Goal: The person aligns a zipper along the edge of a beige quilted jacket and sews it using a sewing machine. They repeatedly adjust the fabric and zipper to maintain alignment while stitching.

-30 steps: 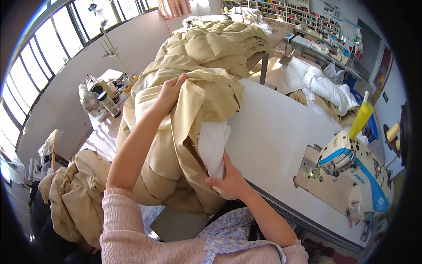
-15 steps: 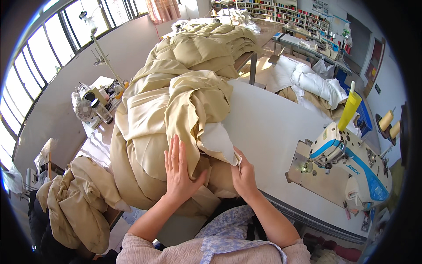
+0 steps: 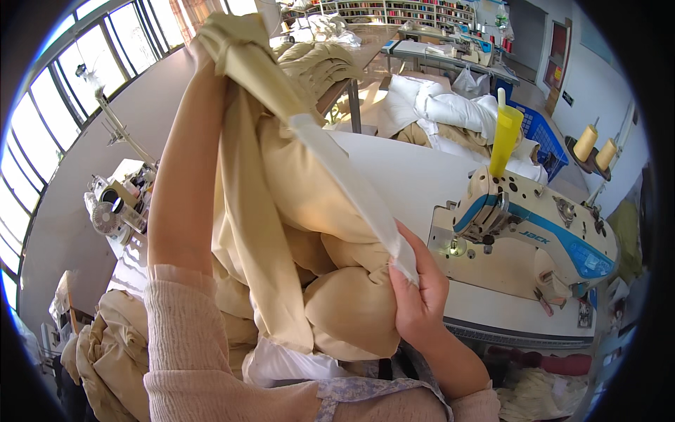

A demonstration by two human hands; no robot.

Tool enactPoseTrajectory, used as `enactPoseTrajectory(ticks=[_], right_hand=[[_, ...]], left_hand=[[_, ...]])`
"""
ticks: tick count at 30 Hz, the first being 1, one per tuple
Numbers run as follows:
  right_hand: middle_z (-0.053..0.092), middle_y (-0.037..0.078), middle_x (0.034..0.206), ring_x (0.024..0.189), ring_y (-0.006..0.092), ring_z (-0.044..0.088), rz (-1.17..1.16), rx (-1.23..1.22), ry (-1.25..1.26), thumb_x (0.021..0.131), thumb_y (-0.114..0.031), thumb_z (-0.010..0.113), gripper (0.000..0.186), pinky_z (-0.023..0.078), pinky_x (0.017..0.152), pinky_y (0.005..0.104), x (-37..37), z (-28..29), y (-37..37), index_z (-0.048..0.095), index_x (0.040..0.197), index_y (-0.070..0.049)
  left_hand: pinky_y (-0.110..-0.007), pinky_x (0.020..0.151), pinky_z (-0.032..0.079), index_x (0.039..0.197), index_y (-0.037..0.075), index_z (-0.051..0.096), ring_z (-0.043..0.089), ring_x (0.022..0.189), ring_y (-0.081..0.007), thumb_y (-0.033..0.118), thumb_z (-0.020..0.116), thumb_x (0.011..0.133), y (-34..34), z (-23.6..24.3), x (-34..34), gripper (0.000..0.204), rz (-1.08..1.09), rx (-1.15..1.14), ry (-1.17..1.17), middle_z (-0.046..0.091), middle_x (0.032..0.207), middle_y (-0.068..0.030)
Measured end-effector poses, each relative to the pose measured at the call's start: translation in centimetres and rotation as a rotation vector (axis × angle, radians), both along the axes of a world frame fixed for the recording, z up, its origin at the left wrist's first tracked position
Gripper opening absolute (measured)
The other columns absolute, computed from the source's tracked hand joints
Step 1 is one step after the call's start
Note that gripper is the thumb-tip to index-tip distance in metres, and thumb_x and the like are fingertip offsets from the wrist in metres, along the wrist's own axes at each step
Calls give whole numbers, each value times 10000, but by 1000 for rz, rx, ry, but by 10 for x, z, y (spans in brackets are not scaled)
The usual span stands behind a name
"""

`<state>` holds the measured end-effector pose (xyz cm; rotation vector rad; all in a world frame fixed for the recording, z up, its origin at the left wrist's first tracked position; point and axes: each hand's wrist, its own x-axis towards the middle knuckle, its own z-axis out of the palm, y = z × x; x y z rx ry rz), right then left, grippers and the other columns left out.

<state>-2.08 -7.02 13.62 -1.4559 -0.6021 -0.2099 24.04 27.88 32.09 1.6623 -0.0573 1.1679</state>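
A large piece of beige padded fabric hangs stretched between my two hands, in front of me. My left hand is raised far out at the upper left, closed on a bunched end of the fabric; the cloth covers part of its fingers. Lower down at the right, my right hand pinches the fabric's edge where a white strip runs along it. The strip slants tautly from the upper left down to my right thumb. Below, a puffy fold bulges beside my right wrist, and some white cloth shows near my lap.
To the right stands a white and blue sewing machine on a pale tabletop, with a yellow holder on top. More beige cloth lies at the left. White padded pieces and a blue basket are behind.
My left hand has gone from lying flat on the fabric to gripping it, lifted up and away. My right hand still holds the edge, now stretched into a long slanting line. The view has shifted right.
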Motion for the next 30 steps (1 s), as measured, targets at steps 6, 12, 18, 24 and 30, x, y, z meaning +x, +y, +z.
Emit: enactPoseTrajectory(ticks=[6,12,18,24,30], right_hand=[[726,50,1038,794,70,630,-178,66,578,1111,-167,467,362,514,729,237,-34,-128,-89,554,1405,25],[669,144,1240,1165,244,633,-219,-508,415,1023,-135,585,373,515,994,387,-41,-132,-144,602,1384,-42],[604,82,1442,1389,233,522,-103,-725,-517,906,-119,648,460,338,1211,454,-9,-130,-89,642,1366,-111],[688,66,1316,1286,211,610,-19,-742,-321,886,-109,602,396,443,1108,408,-18,-180,-88,687,1271,-70],[721,57,1254,1241,202,645,-130,-834,-378,866,-60,604,373,476,1068,409,-9,-165,-103,701,1226,-63]], left_hand=[[-400,964,520,1443,246,556,609,1222,-318,111,616,897,-278,-137,106,566,-109,680,289,632,1360,-103],[-536,1145,334,1483,205,522,514,1337,-323,164,729,788,-281,-371,65,726,-333,1021,371,598,1417,-93],[-537,1219,278,1444,185,556,390,1480,-343,138,671,844,-281,-322,17,613,-511,1200,329,546,1493,-104],[-507,1213,305,1476,203,532,380,1484,-354,187,592,982,-252,-282,-88,499,-1026,1382,549,501,1535,-81],[-628,1154,317,1381,253,629,454,1423,-353,313,577,1031,-285,-363,-96,359,-492,1294,334,562,1465,-41]])
